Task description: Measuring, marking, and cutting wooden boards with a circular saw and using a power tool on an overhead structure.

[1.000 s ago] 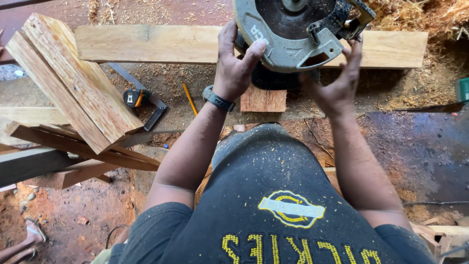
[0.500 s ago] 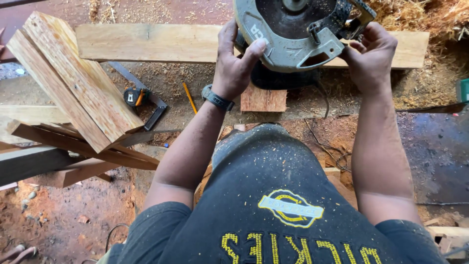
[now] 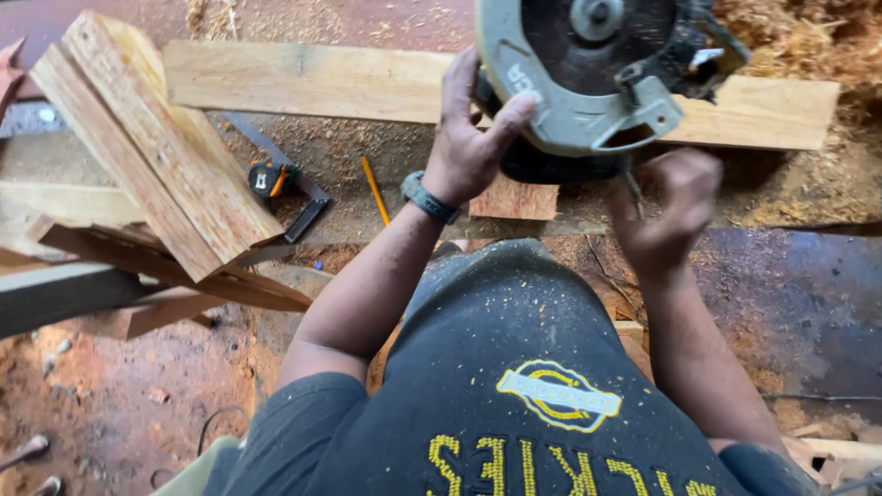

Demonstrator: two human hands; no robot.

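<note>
Fingers (image 3: 469, 92) of the left hand (image 3: 464, 156) clamp the saw (image 3: 588, 83); the right hand (image 3: 663, 216) is clenched, blurred, below. A slip could drop it on the plank (image 3: 303, 83).

Soft, even daylight fills the scene, bright without harsh glare. Shadows are faint and short under the stacked boards (image 3: 156, 147). The right hand (image 3: 663, 213) smears with motion blur; the left hand (image 3: 470, 147) stays sharp. Edges bend slightly from the wide lens.
</note>
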